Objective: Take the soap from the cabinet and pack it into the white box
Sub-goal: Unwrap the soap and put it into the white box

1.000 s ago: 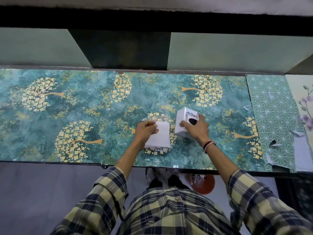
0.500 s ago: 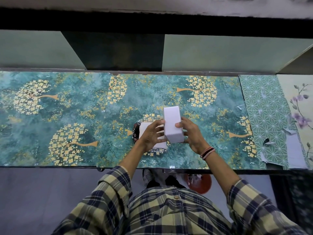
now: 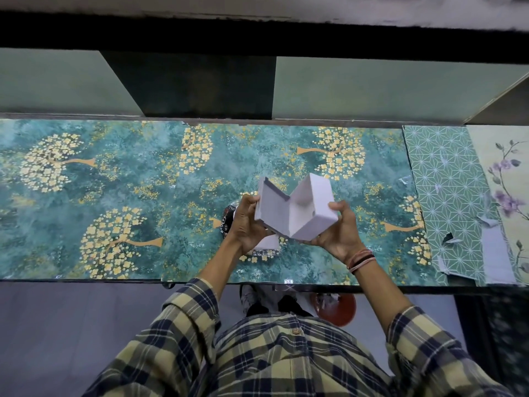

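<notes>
A white box (image 3: 297, 209) is held above the counter, swung open like a book with its hollow inside facing me. My left hand (image 3: 246, 224) grips the lid half on the left. My right hand (image 3: 340, 233) grips the deeper base half on the right. The inside of the box looks empty. Under my left hand a white packet (image 3: 269, 243) lies flat on the counter, and a dark round printed edge (image 3: 227, 220) pokes out beside it; most of both is hidden by my hand and the box.
The counter (image 3: 114, 196) carries a teal sheet with gold trees. A green geometric sheet (image 3: 446, 202) and a floral sheet (image 3: 506, 179) lie at the right, with torn paper bits. Pale cabinet panels (image 3: 372, 87) flank a dark opening (image 3: 194, 87) behind. A red round object (image 3: 340, 309) sits on the floor.
The box was picked up off the counter with both hands, turned, and its lid swung open to the left. My left hand left the white packet, which stays on the counter.
</notes>
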